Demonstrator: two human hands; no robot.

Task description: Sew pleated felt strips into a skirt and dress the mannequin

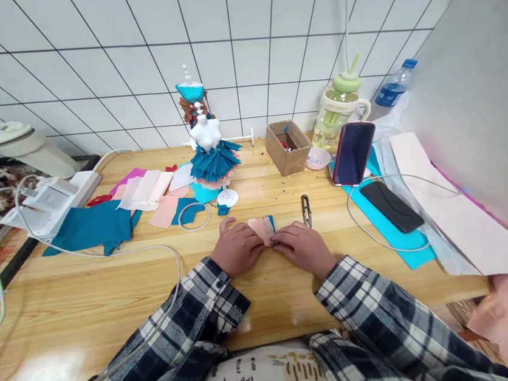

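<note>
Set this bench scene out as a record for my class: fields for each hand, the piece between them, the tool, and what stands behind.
Left hand: fingertips at the left of the small pink piece
Right hand: fingertips at its right
Piece colours: pale pink, teal at one corner
Tool: snips, lying beyond the right hand
Behind: white dress form in a ruffled teal skirt; cardboard box rightward
</note>
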